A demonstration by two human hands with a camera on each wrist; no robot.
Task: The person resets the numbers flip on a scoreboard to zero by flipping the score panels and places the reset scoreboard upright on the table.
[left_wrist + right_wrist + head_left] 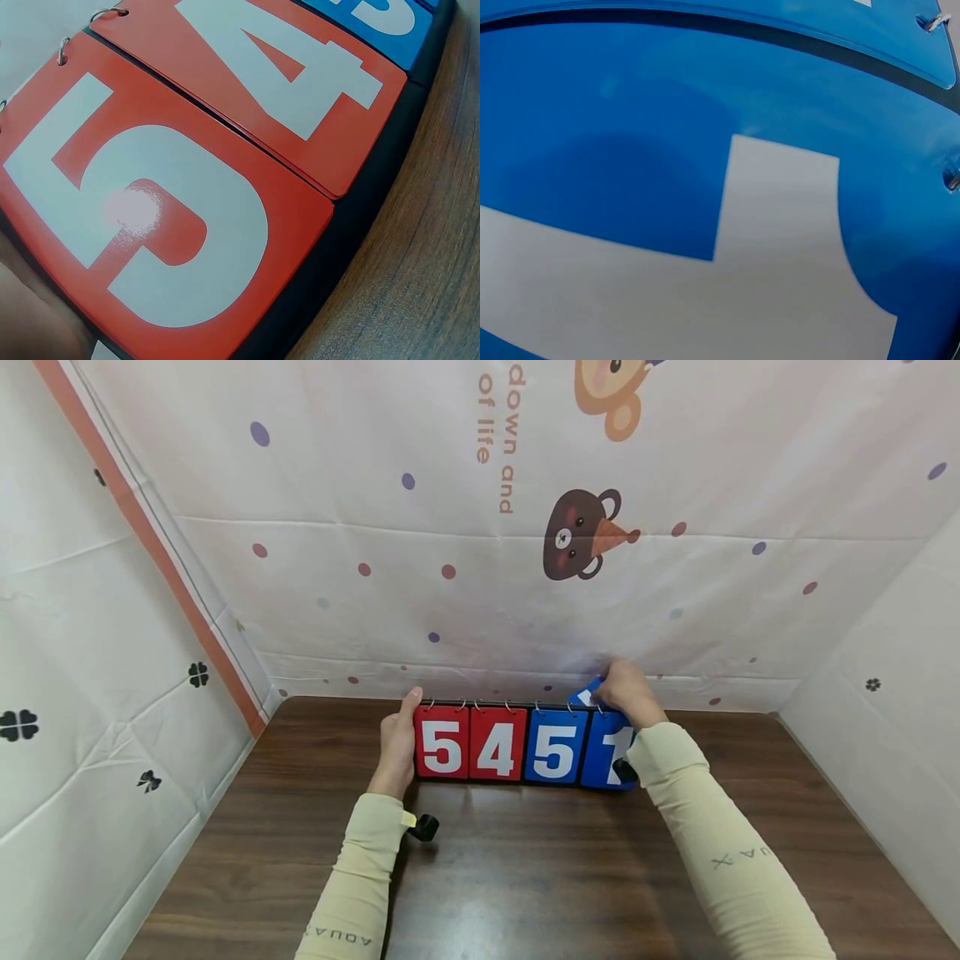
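A flip scoreboard stands on the table, with red cards 5 point(431, 767) and 4 point(496, 714) on the left and blue cards 5 point(537, 768) and 1 point(596, 764) on the right. My left hand point(395, 743) grips its left end, thumb up along the edge; part of this hand point(37, 315) shows beside the red 5 in the left wrist view. At the top right, my right hand point(632, 692) holds a raised blue card point(583, 695) above the rings. The blue 1 card point(630, 97) fills most of the right wrist view, where the right hand is out of sight.
The brown wooden table point(510, 877) extends in front of the scoreboard. Behind it hangs a white printed sheet point(450, 610) with dots and bear heads, and white sheets point(97, 635) also line both sides.
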